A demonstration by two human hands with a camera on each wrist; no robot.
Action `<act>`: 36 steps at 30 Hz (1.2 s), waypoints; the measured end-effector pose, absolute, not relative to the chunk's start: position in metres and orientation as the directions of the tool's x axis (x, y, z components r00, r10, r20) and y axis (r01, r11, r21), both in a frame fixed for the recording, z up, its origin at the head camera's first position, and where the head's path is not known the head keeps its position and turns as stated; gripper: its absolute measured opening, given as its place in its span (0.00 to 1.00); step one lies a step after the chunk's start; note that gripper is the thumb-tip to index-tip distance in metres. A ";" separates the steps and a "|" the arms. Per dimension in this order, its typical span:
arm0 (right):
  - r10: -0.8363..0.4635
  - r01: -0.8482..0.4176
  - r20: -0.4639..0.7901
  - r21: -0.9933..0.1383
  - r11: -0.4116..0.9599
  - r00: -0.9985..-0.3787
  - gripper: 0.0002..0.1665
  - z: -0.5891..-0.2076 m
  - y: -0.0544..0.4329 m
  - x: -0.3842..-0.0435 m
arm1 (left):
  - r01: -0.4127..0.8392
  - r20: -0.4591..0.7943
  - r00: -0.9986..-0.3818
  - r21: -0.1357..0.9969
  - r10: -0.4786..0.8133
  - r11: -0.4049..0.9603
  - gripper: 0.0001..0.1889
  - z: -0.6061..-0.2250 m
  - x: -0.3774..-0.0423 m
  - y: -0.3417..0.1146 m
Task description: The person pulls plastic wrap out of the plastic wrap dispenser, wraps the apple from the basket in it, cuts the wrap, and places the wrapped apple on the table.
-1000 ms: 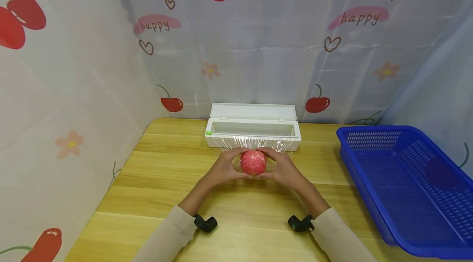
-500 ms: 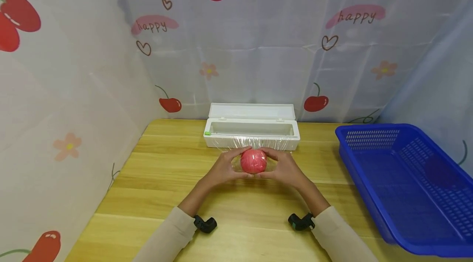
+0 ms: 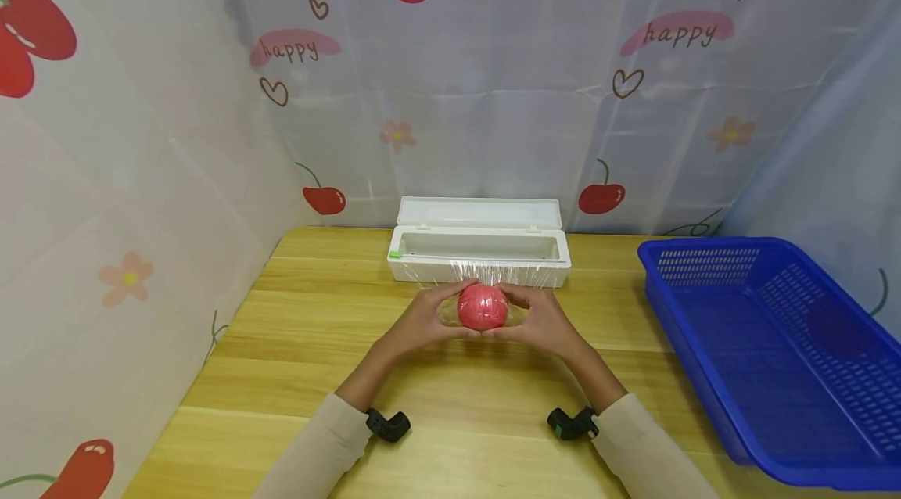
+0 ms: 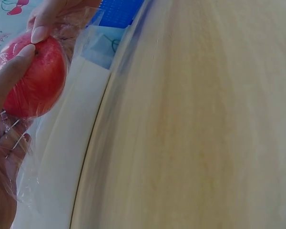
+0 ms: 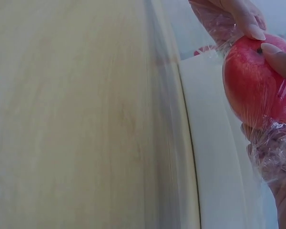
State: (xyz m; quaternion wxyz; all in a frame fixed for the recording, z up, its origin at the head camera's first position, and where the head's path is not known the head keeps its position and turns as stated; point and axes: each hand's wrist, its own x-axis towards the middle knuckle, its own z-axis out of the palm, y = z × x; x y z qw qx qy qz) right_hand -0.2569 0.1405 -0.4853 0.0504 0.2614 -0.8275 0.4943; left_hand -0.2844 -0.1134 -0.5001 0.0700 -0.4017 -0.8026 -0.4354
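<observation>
A red apple [image 3: 482, 306], covered in clear cling film, is held between both hands just in front of a white cling film box [image 3: 486, 274]. My left hand [image 3: 421, 321] grips its left side and my right hand [image 3: 540, 321] its right, thumbs on the near side, fingers beyond. Creased cling film [image 3: 493, 272] fans from the box to the apple. In the left wrist view, both thumb tips meet near the stem dimple of the apple [image 4: 43, 76]. Bunched film [image 5: 276, 148] lies over the right fingers in the right wrist view.
The box's lid [image 3: 480, 212] stands raised at the back, with a small green slider [image 3: 396, 254] at its left end. A blue plastic basket [image 3: 704, 397] sits on the right of the wooden table [image 3: 296, 374]. Printed curtains [image 3: 479, 123] surround the table.
Very little differs. Both hands keep their hold on the apple before the box, and the fan of film between them looks slightly narrower. The head view has shifted a little.
</observation>
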 end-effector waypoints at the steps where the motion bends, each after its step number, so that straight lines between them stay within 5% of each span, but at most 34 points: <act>1: -0.383 -0.480 0.339 -0.793 0.375 -0.859 0.43 -0.485 0.141 -0.257 | 0.708 0.465 -0.665 0.640 0.584 0.297 0.45 -0.500 -0.284 -0.114; 9: -0.381 -0.454 0.309 -0.802 0.389 -0.871 0.43 -0.486 0.142 -0.257 | 0.739 0.515 -0.639 0.617 0.572 0.270 0.47 -0.493 -0.285 -0.117; 20: -0.373 -0.428 0.285 -0.815 0.390 -0.883 0.42 -0.485 0.142 -0.257 | 0.882 0.600 -0.467 0.362 0.650 0.300 0.48 -0.480 -0.275 -0.110; 25: -0.371 -0.419 0.276 -0.819 0.391 -0.887 0.41 -0.484 0.142 -0.255 | 0.875 0.558 -0.483 0.342 0.674 0.344 0.48 -0.485 -0.272 -0.108; 36: -0.406 -0.449 0.278 -0.789 0.420 -0.870 0.45 -0.481 0.141 -0.255 | 0.805 0.574 -0.557 0.552 0.600 0.219 0.39 -0.496 -0.278 -0.105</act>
